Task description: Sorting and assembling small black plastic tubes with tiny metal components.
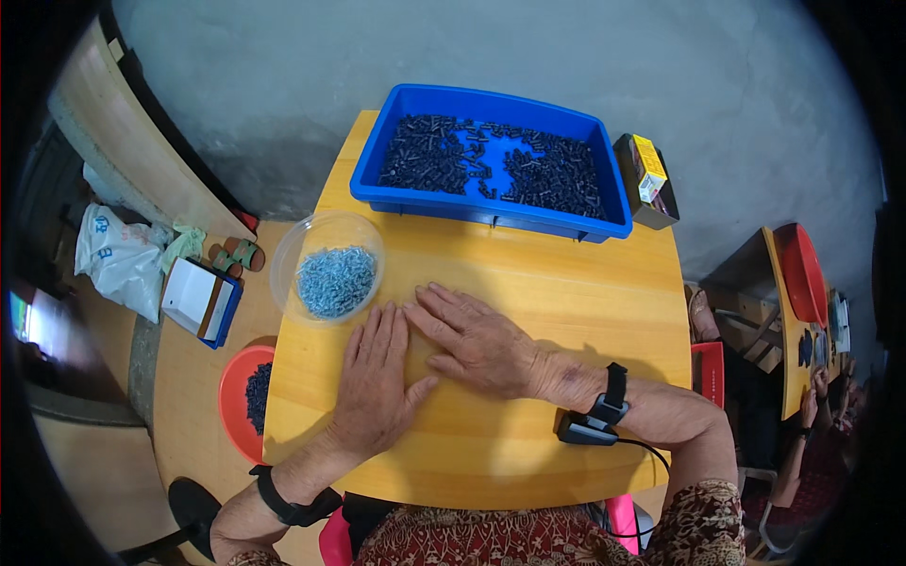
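Both of my hands lie palm down on the yellow wooden table (528,274), close to each other. My left hand (374,387) rests flat with its fingers stretched forward and its thumb out to the side. Just right of it, my right hand (477,340) points up and left, its fingers extended and its fingertips near the left hand's. Neither hand holds anything. Beyond my left fingertips stands a clear round plastic bowl (368,238) with a heap of small silvery screws or similar metal pieces (336,281). A blue tray (491,215) of small black cylindrical parts (557,174) sits at the far edge.
Right of the tray is a dark box (656,215) with a small yellow carton (648,160). A red basin (231,401) of dark parts stands below the table's left edge. White bags (123,255) lie at far left. Another person (802,481) sits at a table on the right.
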Demonstrator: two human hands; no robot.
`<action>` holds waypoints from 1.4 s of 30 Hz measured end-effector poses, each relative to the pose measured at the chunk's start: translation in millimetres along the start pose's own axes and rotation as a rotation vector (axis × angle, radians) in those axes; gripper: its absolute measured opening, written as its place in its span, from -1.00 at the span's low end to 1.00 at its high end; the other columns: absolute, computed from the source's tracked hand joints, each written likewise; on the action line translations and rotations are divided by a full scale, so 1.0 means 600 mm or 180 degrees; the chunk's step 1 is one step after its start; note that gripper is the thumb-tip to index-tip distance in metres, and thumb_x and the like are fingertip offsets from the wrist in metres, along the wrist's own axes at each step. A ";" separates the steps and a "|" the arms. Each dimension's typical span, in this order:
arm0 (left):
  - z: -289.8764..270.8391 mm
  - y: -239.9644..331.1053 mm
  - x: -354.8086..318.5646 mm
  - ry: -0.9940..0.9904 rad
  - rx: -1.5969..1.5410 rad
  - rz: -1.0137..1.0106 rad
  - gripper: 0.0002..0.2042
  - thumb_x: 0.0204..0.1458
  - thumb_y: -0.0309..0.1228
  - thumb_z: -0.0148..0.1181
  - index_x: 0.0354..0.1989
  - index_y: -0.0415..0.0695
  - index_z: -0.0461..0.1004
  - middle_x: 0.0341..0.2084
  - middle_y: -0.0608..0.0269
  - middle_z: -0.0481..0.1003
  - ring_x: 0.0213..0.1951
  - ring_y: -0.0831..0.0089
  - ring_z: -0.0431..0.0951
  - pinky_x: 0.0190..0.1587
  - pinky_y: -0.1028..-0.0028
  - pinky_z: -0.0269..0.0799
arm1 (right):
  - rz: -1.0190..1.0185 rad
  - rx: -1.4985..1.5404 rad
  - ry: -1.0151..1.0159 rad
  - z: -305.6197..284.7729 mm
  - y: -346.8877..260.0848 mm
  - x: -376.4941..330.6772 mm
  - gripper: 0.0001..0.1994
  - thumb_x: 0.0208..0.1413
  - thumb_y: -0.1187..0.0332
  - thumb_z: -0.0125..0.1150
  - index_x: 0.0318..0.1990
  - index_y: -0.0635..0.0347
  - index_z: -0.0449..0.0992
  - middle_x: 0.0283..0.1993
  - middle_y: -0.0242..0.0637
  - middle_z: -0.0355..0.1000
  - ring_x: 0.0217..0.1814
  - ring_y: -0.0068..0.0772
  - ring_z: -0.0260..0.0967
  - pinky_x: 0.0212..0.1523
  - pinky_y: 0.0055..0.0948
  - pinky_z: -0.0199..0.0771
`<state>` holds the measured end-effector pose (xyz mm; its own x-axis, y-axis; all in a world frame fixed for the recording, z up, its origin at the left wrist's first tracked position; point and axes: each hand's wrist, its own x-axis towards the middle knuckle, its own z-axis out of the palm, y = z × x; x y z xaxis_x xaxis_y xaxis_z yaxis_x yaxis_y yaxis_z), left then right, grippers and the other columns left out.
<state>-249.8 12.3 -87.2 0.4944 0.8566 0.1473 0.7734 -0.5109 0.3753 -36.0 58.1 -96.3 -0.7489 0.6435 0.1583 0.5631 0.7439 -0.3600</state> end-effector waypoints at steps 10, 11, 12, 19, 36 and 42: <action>-0.005 0.041 0.020 -0.0259 0.0218 0.0163 -0.18 0.13 0.01 0.13 0.41 -0.27 -0.01 0.39 -0.22 -0.01 0.44 -0.16 -0.09 0.39 -0.13 -0.19 | -0.0004 -0.0578 0.1086 -0.093 0.037 0.001 -0.41 0.14 0.19 0.24 0.31 0.18 0.30 0.38 0.07 0.15 0.42 0.14 0.10 0.37 -0.05 0.15; -0.001 0.043 0.023 -0.0278 0.0220 0.0096 -0.18 0.13 0.01 0.13 0.41 -0.27 -0.01 0.39 -0.22 -0.01 0.44 -0.16 -0.09 0.39 -0.13 -0.19 | 0.0173 -0.0852 0.1246 -0.123 0.063 -0.002 -0.44 0.11 0.21 0.26 0.25 0.18 0.34 0.28 0.05 0.24 0.33 0.10 0.18 0.30 -0.04 0.20; 0.002 0.048 0.026 -0.0351 0.0248 0.0401 -0.20 0.12 0.01 0.14 0.41 -0.24 0.03 0.40 -0.17 0.00 0.44 -0.15 -0.09 0.39 -0.13 -0.19 | 0.0365 -0.1159 0.1411 -0.152 0.084 -0.013 -0.47 0.08 0.23 0.28 0.20 0.19 0.37 0.17 0.04 0.33 0.25 0.07 0.25 0.23 -0.04 0.25; 0.012 0.047 0.030 -0.0408 0.0072 0.0560 -0.26 0.13 0.01 0.13 0.35 -0.27 0.16 0.37 -0.07 0.11 0.43 -0.10 -0.02 0.38 -0.14 -0.18 | 0.1231 -0.1982 0.0855 -0.191 0.139 -0.097 -0.74 0.03 0.30 0.31 -0.17 0.22 0.47 -0.33 -0.21 0.39 -0.17 -0.16 0.38 -0.16 -0.16 0.35; 0.013 0.044 0.034 -0.0416 0.0129 0.0700 -0.25 0.10 -0.01 0.16 0.36 -0.26 0.14 0.38 -0.04 0.10 0.43 -0.08 -0.01 0.37 -0.17 -0.14 | 0.0806 -0.1248 0.0221 -0.154 -0.029 -0.115 -0.59 0.15 0.29 0.21 0.11 0.31 0.41 -0.60 -0.29 0.40 -0.58 -0.25 0.44 -0.50 -0.28 0.48; 0.008 0.041 0.034 -0.0340 0.0162 0.0549 -0.25 0.10 -0.01 0.17 0.34 -0.30 0.16 0.37 -0.07 0.10 0.42 -0.07 0.00 0.37 -0.16 -0.12 | 0.1020 -0.1544 -0.0051 -0.141 -0.107 -0.142 -0.48 0.15 0.30 0.19 0.23 0.41 0.35 -0.71 -0.43 0.27 -0.76 -0.46 0.30 -0.70 -0.41 0.33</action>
<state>-218.5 16.6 -79.5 0.6585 0.7450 0.1065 0.6913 -0.6547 0.3058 21.4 -29.2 -8.7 -0.5178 0.8502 0.0955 0.8554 0.5125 0.0754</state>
